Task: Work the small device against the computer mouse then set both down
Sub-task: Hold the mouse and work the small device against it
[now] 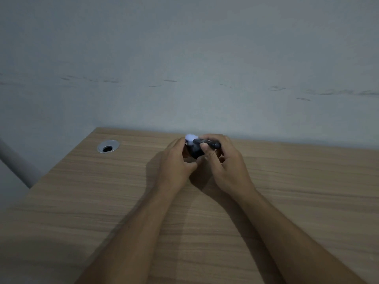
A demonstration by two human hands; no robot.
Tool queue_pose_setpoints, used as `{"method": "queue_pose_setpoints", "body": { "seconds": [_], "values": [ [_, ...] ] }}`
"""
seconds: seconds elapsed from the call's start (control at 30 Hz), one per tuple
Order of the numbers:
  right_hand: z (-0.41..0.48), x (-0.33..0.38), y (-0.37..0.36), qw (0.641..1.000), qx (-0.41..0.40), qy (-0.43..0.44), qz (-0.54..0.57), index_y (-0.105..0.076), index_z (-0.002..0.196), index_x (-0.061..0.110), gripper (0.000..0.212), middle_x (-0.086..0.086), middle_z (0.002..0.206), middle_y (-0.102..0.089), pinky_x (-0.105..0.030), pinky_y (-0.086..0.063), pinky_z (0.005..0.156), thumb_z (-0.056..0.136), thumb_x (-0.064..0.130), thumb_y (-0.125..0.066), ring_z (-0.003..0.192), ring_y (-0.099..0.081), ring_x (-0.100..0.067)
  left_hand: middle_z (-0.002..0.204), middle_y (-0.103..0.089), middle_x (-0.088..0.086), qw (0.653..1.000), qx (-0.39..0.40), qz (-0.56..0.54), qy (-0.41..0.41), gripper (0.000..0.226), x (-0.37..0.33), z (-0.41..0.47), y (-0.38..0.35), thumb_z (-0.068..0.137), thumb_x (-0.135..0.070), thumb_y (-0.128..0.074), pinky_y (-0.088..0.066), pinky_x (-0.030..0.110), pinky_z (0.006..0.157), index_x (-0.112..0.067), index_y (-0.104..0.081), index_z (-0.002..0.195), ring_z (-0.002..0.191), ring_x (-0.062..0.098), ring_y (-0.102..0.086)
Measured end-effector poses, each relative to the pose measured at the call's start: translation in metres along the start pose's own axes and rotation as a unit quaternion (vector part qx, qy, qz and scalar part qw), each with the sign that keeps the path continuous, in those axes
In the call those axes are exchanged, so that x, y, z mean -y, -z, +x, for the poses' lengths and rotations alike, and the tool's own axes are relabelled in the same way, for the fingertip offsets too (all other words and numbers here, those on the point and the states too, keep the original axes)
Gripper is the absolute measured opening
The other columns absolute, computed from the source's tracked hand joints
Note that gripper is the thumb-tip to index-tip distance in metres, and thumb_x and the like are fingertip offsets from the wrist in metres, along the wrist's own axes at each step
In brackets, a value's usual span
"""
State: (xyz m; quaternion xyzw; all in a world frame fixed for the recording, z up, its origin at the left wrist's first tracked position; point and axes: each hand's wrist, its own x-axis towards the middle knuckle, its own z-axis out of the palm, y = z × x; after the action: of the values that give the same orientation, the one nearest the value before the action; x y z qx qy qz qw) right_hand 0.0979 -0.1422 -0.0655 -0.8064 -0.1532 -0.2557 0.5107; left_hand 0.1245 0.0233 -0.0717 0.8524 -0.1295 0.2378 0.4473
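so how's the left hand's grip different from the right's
The left hand cups the dark computer mouse from its side, fingers curled around it; the right hand pinches a slim dark device on top of it. The left's thumb points inward, the right's lies along the device. Both hover above the desk.

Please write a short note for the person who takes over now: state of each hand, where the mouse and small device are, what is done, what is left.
Left hand: grip closed on the dark computer mouse, held just above the desk.
Right hand: grip closed on the small device, a dark slim tool whose tip meets the mouse beside a pale glowing spot.
Done: both things picked up, brought together.
Left: finish working the device, set both down. The cable hole lies far left.
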Motion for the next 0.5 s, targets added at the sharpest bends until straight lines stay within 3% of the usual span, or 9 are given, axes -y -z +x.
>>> {"method": "queue_pose_setpoints", "body": {
  "seconds": [0.13, 0.27, 0.37, 0.5],
  "values": [
    [-0.005, 0.0, 0.001, 0.998, 0.037, 0.041, -0.037, -0.073, 0.132, 0.02, 0.022, 0.005, 0.124, -0.074, -0.017, -0.051, 0.09, 0.113, 0.025, -0.065, 0.111, -0.072, -0.008, 0.124, -0.078, -0.004, 0.999, -0.028, -0.031, 0.024, 0.06, 0.004, 0.005, 0.001, 0.074, -0.015, -0.096, -0.06, 0.019, 0.092, -0.019, -0.075, 0.129, 0.111, 0.014, -0.075],
    [-0.004, -0.005, 0.005, 0.998, 0.037, 0.014, -0.048, -0.075, 0.126, 0.022, 0.018, 0.005, 0.119, -0.076, -0.018, -0.051, 0.084, 0.112, 0.029, -0.067, 0.105, -0.073, -0.01, 0.115, -0.077, -0.002, 0.996, -0.045, -0.06, 0.041, 0.065, 0.005, 0.007, 0.001, 0.078, -0.013, -0.096, -0.05, 0.0, 0.077, -0.013, -0.072, 0.138, 0.1, 0.013, -0.072],
    [-0.003, -0.006, 0.005, 0.999, -0.005, 0.001, -0.049, -0.076, 0.12, 0.022, 0.015, 0.008, 0.115, -0.079, -0.016, -0.053, 0.088, 0.111, 0.031, -0.068, 0.106, -0.074, -0.006, 0.106, -0.076, -0.009, 0.994, -0.037, -0.084, 0.056, 0.062, 0.003, 0.005, 0.002, 0.082, -0.013, -0.094, -0.053, 0.002, 0.077, -0.017, -0.072, 0.139, 0.097, 0.009, -0.076],
    [-0.001, -0.016, 0.008, 0.995, -0.047, -0.063, -0.064, -0.078, 0.122, 0.026, 0.02, 0.012, 0.111, -0.08, -0.006, -0.045, 0.079, 0.111, 0.039, -0.068, 0.097, -0.074, -0.002, 0.105, -0.081, -0.018, 0.983, -0.04, -0.156, 0.093, 0.057, 0.0, 0.005, 0.006, 0.081, -0.021, -0.097, -0.06, 0.012, 0.086, -0.023, -0.074, 0.133, 0.096, -0.006, -0.078]
  ]
}}
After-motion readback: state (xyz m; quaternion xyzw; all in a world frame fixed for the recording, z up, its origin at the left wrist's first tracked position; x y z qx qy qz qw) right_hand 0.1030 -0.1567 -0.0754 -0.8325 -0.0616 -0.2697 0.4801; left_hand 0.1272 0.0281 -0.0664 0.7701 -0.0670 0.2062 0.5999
